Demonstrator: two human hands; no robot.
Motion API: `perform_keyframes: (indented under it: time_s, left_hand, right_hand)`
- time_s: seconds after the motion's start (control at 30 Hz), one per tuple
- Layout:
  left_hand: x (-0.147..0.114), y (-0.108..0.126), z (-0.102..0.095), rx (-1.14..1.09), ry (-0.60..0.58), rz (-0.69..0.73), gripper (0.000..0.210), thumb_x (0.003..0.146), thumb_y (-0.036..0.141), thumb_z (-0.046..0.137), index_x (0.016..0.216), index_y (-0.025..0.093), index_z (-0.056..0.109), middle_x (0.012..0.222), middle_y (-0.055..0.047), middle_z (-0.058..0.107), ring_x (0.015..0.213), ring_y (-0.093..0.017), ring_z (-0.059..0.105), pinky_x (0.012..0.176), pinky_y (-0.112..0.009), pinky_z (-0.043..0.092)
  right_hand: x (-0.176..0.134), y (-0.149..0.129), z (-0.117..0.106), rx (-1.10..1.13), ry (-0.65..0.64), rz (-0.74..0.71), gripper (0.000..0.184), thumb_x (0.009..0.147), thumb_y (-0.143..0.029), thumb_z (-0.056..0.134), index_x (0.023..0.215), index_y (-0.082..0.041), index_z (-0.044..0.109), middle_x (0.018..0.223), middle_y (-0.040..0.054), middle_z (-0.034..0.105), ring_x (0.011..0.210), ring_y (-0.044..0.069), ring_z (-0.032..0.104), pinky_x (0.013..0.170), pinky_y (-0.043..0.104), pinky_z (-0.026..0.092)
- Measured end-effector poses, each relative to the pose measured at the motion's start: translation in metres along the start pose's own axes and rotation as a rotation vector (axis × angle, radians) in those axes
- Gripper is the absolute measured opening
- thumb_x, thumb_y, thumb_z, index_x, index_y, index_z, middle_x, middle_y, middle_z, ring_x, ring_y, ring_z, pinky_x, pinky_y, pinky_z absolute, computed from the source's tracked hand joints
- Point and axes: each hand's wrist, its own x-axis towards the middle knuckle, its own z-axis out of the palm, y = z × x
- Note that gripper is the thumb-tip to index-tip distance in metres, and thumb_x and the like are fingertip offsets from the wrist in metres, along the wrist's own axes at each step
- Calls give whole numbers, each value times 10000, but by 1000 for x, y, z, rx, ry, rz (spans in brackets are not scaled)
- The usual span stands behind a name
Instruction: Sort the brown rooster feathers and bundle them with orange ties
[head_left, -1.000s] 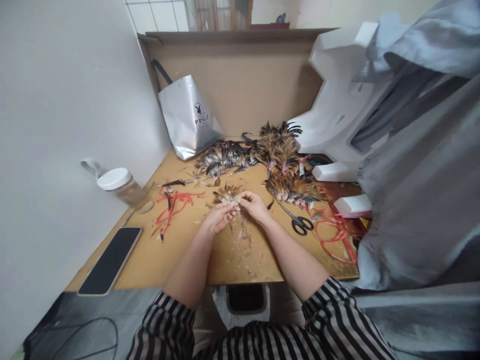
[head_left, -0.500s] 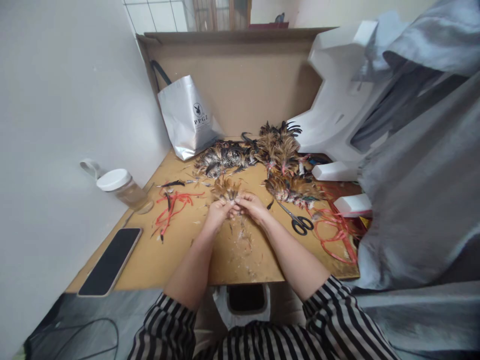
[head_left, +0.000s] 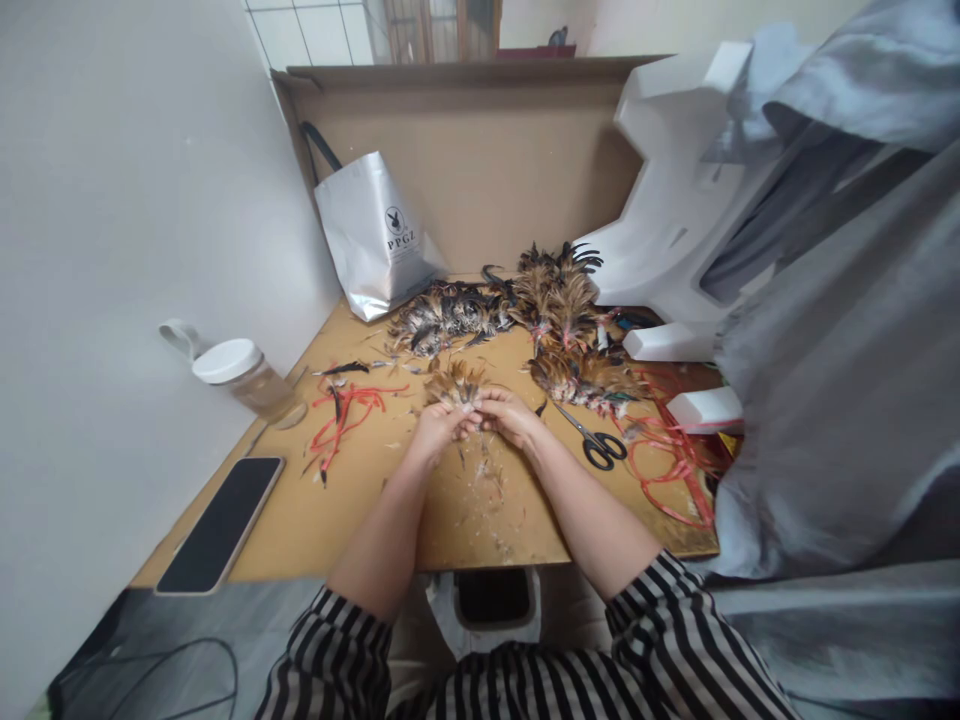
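Observation:
A small bunch of brown feathers (head_left: 454, 380) fans upward between my hands over the middle of the table. My left hand (head_left: 442, 425) is closed on its base from the left. Opposite it, my right hand (head_left: 508, 414) pinches the same base, fingertips touching those of the left. The quill ends are mostly hidden by my fingers. Just right of my right hand lie black-handled scissors (head_left: 600, 445). Behind them rests a row of tied brown feather bundles (head_left: 581, 378), and taller feather bundles (head_left: 555, 290) stand farther back. A heap of loose dark and white feathers (head_left: 450, 318) lies beyond my hands.
Red ribbon strips (head_left: 345, 415) lie at left, with more red ribbon (head_left: 671, 470) at right. A phone (head_left: 221, 525), a lidded cup (head_left: 247, 375) and a silver bag (head_left: 379, 235) line the left side. White foam (head_left: 667, 200) and grey cloth (head_left: 840, 400) border the right.
Both hands stay at nearly the same spot, still holding the feather bunch. The feathers have shifted very slightly to the right; the other things look unmoved.

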Motion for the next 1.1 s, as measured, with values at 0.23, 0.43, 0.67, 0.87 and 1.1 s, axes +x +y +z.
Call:
perform_keyframes:
  time_s: [0.23, 0.43, 0.67, 0.87, 1.1]
  left_hand:
    - [-4, 5, 3, -13, -37, -1, 289, 588, 353, 712, 666, 85, 639, 540, -50, 611, 453, -62, 499, 431, -164, 355]
    - [-5, 7, 2, 62, -41, 27, 285, 602, 364, 702, 646, 89, 642, 569, -51, 617, 441, -55, 492, 422, -164, 347]
    - [-4, 4, 1, 50, -43, 20, 278, 595, 359, 706, 641, 92, 641, 565, -46, 615, 435, -56, 492, 420, -170, 343]
    - [-7, 7, 2, -25, -81, -12, 273, 591, 341, 714, 666, 90, 639, 584, -49, 622, 464, -56, 498, 437, -164, 345]
    - [-7, 6, 0, -6, -94, -14, 283, 594, 347, 711, 687, 90, 639, 620, -61, 636, 476, -59, 499, 457, -174, 361]
  right_hand:
    - [-1, -3, -3, 31, -39, 36, 236, 567, -253, 720, 719, -168, 561, 568, -31, 579, 508, 71, 515, 516, 197, 384]
    - [-4, -10, -7, 80, -46, 52, 222, 575, -264, 724, 708, -163, 576, 595, -23, 581, 535, 68, 512, 524, 193, 391]
    - [-5, -10, -3, 11, -63, 21, 244, 558, -287, 734, 676, -151, 569, 522, -31, 544, 465, 54, 445, 453, 179, 308]
    - [-4, -8, -4, -8, -38, -4, 260, 527, -266, 741, 663, -155, 550, 502, -44, 529, 440, 53, 434, 439, 184, 284]
    - [-4, -9, -4, -113, 5, -62, 241, 535, -269, 727, 649, -155, 550, 484, -49, 516, 423, 51, 419, 425, 184, 277]
